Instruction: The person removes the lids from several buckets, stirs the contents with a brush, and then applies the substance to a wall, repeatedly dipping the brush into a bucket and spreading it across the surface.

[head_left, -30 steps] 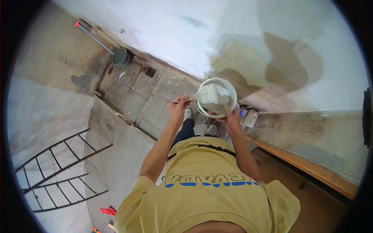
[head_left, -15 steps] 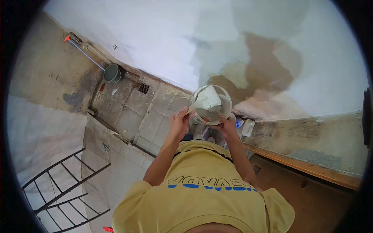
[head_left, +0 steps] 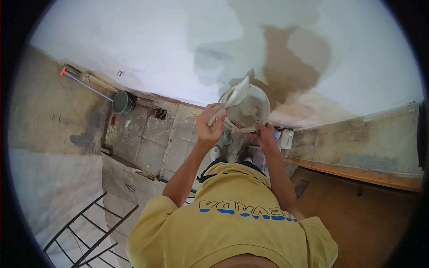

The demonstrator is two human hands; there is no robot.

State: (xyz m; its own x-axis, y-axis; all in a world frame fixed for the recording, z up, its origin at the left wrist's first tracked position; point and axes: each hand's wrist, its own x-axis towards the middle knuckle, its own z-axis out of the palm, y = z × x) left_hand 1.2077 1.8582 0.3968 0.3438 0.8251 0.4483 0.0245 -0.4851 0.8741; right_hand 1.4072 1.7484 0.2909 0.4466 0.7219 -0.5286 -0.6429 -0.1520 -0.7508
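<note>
My left hand (head_left: 211, 123) is closed around the handle of a putty knife (head_left: 238, 94). Its wide blade carries whitish putty and is tilted up on edge over the left side of a round plastic bucket (head_left: 267, 102). My right hand (head_left: 267, 134) grips the bucket at its near right rim, with fingers partly hidden behind it. Greyish-white putty smears the bucket's inside, and a small reddish spot shows near the bottom. The bucket is held up in front of my body, close to the wall (head_left: 156, 44).
A dark green bucket (head_left: 122, 102) stands in the left corner beside a long-handled pole (head_left: 87, 85). A floor drain (head_left: 161, 114) lies nearby. A white jug (head_left: 287, 139) sits at right by the wall. A black metal rack (head_left: 89, 228) is at lower left, and a brown door panel (head_left: 353, 214) at lower right.
My left hand has moved up and turned the putty knife, so its blade went from lying broad over the bucket to standing on edge. The right hand still holds the bucket.
</note>
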